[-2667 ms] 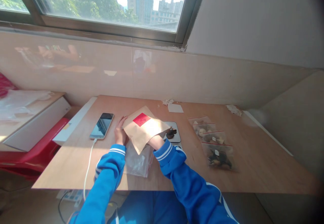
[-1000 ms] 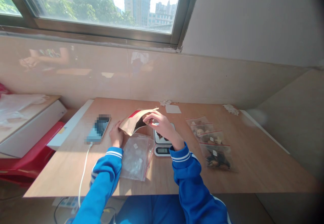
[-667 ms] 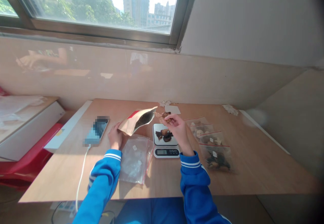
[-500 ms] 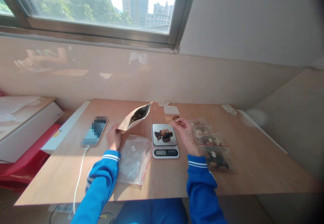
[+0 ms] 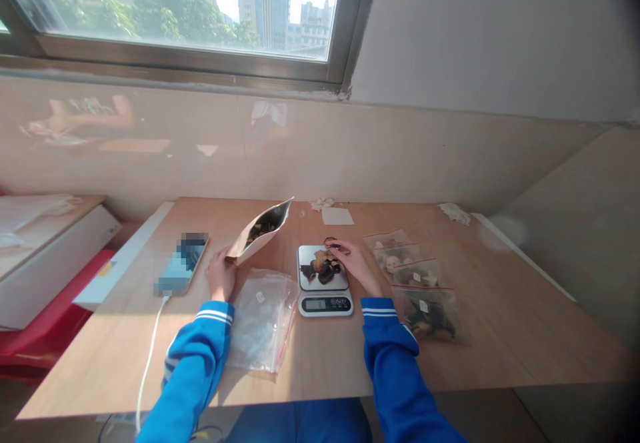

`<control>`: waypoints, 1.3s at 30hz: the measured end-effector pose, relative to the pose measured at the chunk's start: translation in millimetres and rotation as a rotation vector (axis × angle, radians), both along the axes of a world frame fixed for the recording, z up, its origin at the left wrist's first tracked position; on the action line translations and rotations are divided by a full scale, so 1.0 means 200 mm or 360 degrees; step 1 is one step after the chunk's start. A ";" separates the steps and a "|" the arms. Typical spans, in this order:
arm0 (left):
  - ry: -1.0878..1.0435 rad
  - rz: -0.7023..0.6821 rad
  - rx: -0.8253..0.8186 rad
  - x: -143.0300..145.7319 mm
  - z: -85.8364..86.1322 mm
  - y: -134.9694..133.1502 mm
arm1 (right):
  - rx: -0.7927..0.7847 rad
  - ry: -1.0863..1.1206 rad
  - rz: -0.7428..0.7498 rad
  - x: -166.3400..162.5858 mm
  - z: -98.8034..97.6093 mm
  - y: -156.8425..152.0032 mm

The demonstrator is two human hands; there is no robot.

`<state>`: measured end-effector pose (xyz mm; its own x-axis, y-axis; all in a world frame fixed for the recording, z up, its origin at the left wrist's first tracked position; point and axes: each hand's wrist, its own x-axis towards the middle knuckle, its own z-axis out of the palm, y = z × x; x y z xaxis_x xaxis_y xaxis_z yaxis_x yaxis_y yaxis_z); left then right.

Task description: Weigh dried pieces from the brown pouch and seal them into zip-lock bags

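My left hand (image 5: 221, 275) is closed on the lower end of a kraft paper pouch (image 5: 243, 246), which is tilted with its mouth open and dried brown pieces inside. Over the right side of a small digital kitchen scale (image 5: 326, 305), my right hand (image 5: 358, 264) pinches a thin, curled brown dried piece (image 5: 330, 241). Several dark and tan dried pieces (image 5: 320, 268), resembling dried mushroom, lie heaped on the scale's metal plate. The scale's digits are too small to read. Between my left forearm and the scale lie clear zip bags (image 5: 260, 323), flat on the table.
Zip bags with dried contents (image 5: 425, 313) overlap to the right of the scale. A phone (image 5: 183, 263) with a white cable lies at the left. White paper (image 5: 337, 216) and crumpled tissue (image 5: 454, 213) are near the wall. A red stool (image 5: 45, 336) stands beyond the table's left edge.
My right hand has moved left and down, from beside the scale to over its plate. Lighter tan pieces have been added to the heap. My left hand still holds the pouch.
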<state>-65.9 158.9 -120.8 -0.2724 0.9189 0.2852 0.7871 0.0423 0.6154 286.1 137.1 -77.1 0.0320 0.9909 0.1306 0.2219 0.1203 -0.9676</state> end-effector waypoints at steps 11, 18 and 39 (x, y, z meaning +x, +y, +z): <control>0.0161 0.0061 -0.0121 0.00 0.02 0.01 | 0.0131 -0.0197 -0.0250 0.10 -0.01 -0.13; 0.0186 0.0061 -0.0102 0.00 0.01 0.02 | 0.0240 -0.0227 -0.0252 0.06 -0.02 -0.11; 0.0116 0.0053 -0.0099 -0.01 -0.01 0.03 | 0.0241 -0.1015 0.0074 -0.19 0.13 -0.02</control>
<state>-67.4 165.2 -122.7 -0.2838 0.9262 0.2480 0.8271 0.1056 0.5521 247.8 133.0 -50.5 -0.1400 0.9586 0.2481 0.7376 0.2681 -0.6197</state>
